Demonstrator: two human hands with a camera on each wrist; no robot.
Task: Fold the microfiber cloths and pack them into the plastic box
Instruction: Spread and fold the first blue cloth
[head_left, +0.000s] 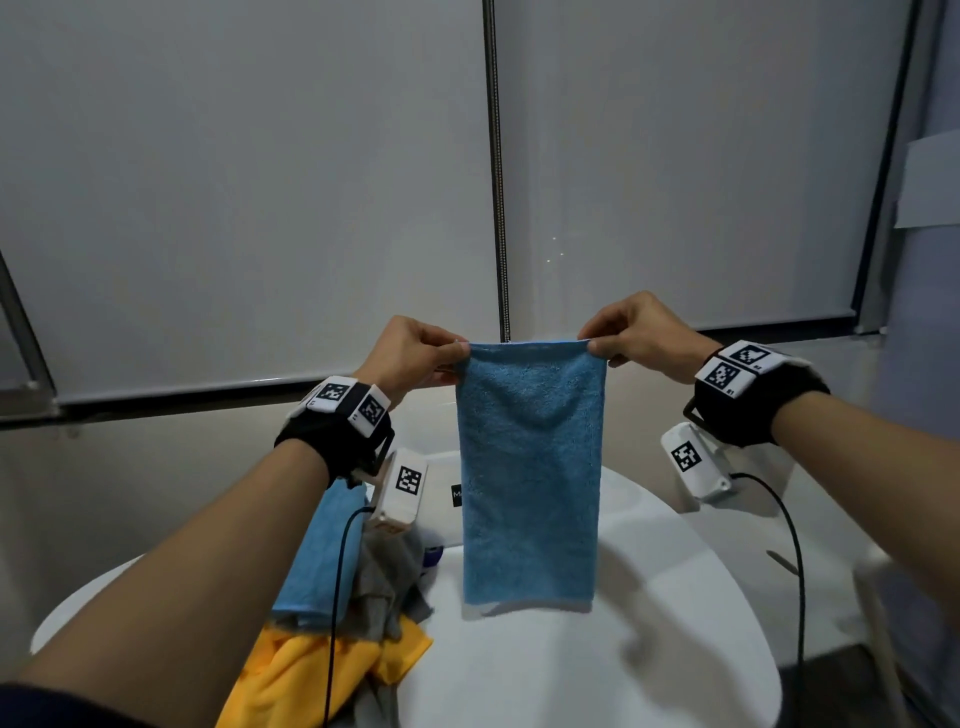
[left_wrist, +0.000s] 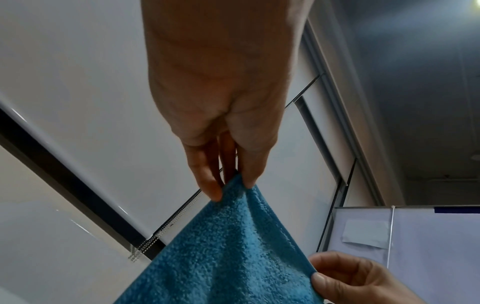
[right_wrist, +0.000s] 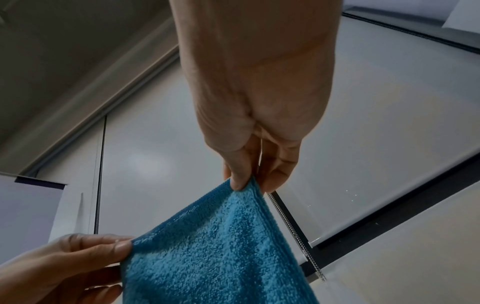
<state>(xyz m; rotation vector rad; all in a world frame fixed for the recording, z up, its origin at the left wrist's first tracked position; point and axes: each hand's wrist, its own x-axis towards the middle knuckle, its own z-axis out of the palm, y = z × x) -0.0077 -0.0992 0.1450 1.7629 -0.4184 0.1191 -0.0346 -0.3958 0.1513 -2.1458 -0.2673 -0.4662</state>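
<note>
While my left hand (head_left: 415, 353) & right hand (head_left: 636, 332) pinch the blue cloth's (head_left: 530, 483) top corners above the desk (head_left: 649, 623), a loose pinch w/ either could drop it crooked.

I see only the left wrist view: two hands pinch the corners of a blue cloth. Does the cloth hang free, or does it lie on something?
Observer: It hangs. In the head view the blue cloth drops straight down over a white table. I cannot tell whether its lower edge touches.
Operator: Are more cloths waiting?
Observer: Yes, there is a pile on the table's left side: a second blue cloth, a grey cloth and a yellow cloth.
Operator: Is the box in sight?
Observer: Not surely. A pale thing with a dark label shows behind the hanging cloth, mostly hidden.
</note>
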